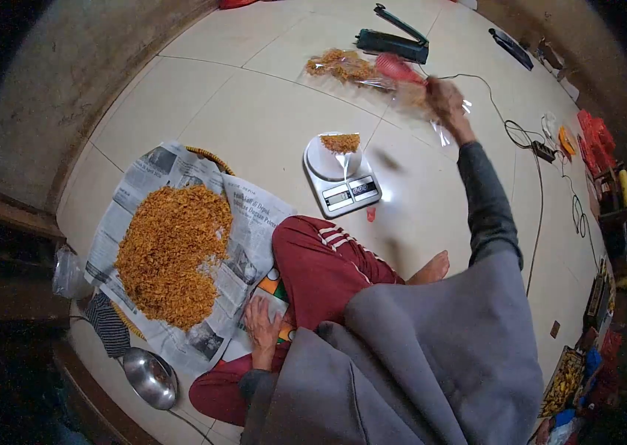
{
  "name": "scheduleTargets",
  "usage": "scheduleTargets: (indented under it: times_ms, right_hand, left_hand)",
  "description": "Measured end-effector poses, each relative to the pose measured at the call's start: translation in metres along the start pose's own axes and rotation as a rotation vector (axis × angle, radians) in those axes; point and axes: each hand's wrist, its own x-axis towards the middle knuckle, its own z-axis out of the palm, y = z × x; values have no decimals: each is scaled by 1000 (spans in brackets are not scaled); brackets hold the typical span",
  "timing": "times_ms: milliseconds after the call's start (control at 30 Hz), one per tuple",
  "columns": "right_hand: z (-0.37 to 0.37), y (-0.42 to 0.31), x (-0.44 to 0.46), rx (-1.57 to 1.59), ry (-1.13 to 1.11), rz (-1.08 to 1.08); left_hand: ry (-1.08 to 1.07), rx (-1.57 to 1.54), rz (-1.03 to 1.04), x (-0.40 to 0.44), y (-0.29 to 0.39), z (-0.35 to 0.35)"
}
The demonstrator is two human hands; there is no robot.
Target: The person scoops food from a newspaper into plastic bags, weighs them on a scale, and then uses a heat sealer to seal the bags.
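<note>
My right hand (pixel 447 104) is stretched out to the far side and closed round the end of a red plastic scoop (pixel 399 68), slightly blurred. Under and beside the scoop lie clear plastic bags (pixel 347 67) with orange-brown crispy bits inside. My left hand (pixel 261 326) rests with fingers spread on a colourful printed sheet beside my knee, at the newspaper's edge. A large heap of the crispy bits (pixel 172 256) covers the newspaper (pixel 254 215) on a round woven tray. On the white kitchen scale (pixel 328 182) sits a small clear bag of crispy bits (pixel 341 143).
Behind the bags stands a green bag sealer (pixel 393 46) with its arm raised. Cables run on the right to a power strip (pixel 543 151). A metal bowl (pixel 150 378) and a striped cloth (pixel 108 325) lie at lower left. Red plastic bags (pixel 595 141) line the right wall.
</note>
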Motion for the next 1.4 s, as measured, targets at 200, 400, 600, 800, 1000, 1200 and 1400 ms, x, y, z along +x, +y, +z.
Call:
scheduleTargets:
  times_ms: [200, 400, 600, 800, 1000, 1200, 1400]
  right_hand:
    - [25, -5, 10, 226, 251, -196]
    - [77, -203, -148, 1140, -508, -482]
    - [35, -322, -269, 1208, -1012, -704]
    - [52, -363, -282, 1395, -1013, -521]
    - [-1, -388, -277, 1547, -1091, -18]
    - [7, -385, -291, 1559, -1069, 118]
    - [28, -376, -301, 1616, -937, 260]
  left_hand:
    - [-65, -11, 65, -6, -9, 10]
    - [243, -122, 112, 0, -22, -9]
    - [341, -570, -337, 15, 21, -86]
    - [820, -749, -284, 19, -33, -88]
    - [643, -1689, -571, -33, -43, -110]
    - [468, -1653, -405, -41, -41, -111]
    - [425, -1917, -347, -32, -19, -107]
